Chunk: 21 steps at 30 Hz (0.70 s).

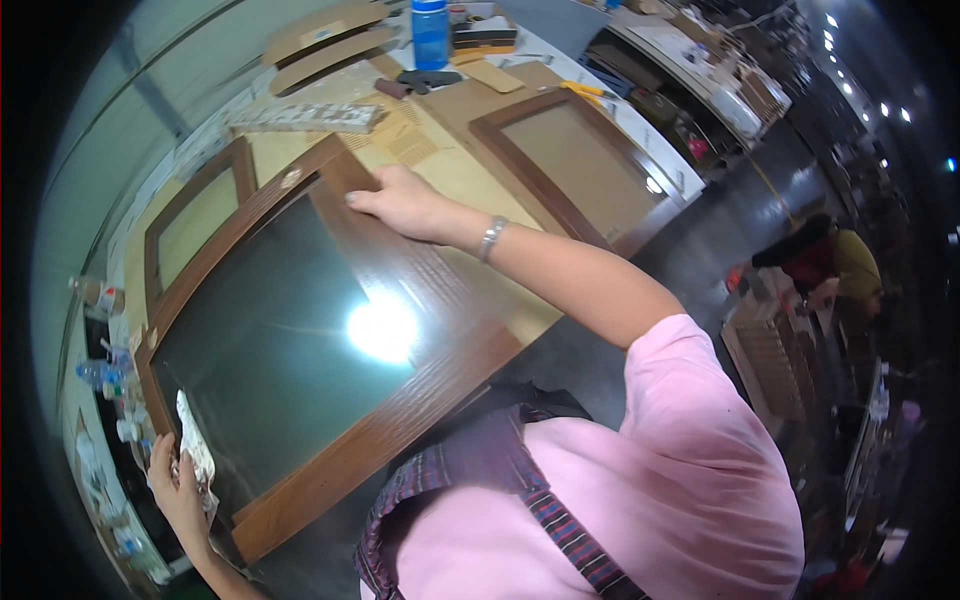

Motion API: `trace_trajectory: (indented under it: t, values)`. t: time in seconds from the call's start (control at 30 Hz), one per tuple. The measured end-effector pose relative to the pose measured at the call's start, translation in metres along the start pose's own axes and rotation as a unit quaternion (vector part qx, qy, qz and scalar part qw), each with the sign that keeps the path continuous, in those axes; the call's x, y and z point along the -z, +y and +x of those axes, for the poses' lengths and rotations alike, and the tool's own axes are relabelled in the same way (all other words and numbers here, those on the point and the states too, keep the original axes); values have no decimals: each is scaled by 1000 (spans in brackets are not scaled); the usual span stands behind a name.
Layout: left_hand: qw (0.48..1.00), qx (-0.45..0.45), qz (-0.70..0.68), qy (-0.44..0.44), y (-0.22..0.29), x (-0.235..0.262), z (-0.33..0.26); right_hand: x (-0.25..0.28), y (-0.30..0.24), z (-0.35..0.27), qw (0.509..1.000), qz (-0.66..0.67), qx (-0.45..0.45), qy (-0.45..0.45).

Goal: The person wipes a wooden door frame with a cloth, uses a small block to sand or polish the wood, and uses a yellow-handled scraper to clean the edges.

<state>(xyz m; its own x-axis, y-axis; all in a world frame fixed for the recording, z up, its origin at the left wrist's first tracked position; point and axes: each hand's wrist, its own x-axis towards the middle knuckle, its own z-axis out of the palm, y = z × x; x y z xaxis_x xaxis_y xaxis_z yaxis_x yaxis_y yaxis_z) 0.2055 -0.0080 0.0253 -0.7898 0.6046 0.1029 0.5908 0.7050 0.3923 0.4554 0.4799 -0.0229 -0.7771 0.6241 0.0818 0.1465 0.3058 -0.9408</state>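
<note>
A brown wooden frame with a glass pane point(290, 330) is tilted up in front of me, one long edge arched, a bright lamp reflected in the glass. My right hand point(405, 203) grips its upper corner, thumb on the face of the wood. At the lower left edge, my left hand point(178, 480) is closed around the side rail. A crumpled white cloth or paper point(198, 450) is pinched there against the glass; which it is I cannot tell.
A similar frame point(590, 160) lies on cardboard on the table's right, another frame point(158, 262) behind on the left. Farther back are a blue bottle point(430, 38), cardboard pieces point(330, 55) and a patterned strip point(305, 118). Bottles point(95, 375) line the left side. A person point(830, 260) is at the right.
</note>
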Motion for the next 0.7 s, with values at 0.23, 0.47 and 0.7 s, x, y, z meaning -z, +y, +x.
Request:
trace_trajectory:
  t: [0.23, 0.47, 0.7]
  values:
    - [996, -21, 84, 24, 35, -1, 6, 2, 0, -1, 998, -66, -11, 16]
    - [954, -294, 58, -13, 241, 19, -38, 14, 9, -2, 994, -108, -1, 28]
    - [832, -550, 70, -18, 345, 31, -78, 6, -3, -6, 1000, -6, -17, 6]
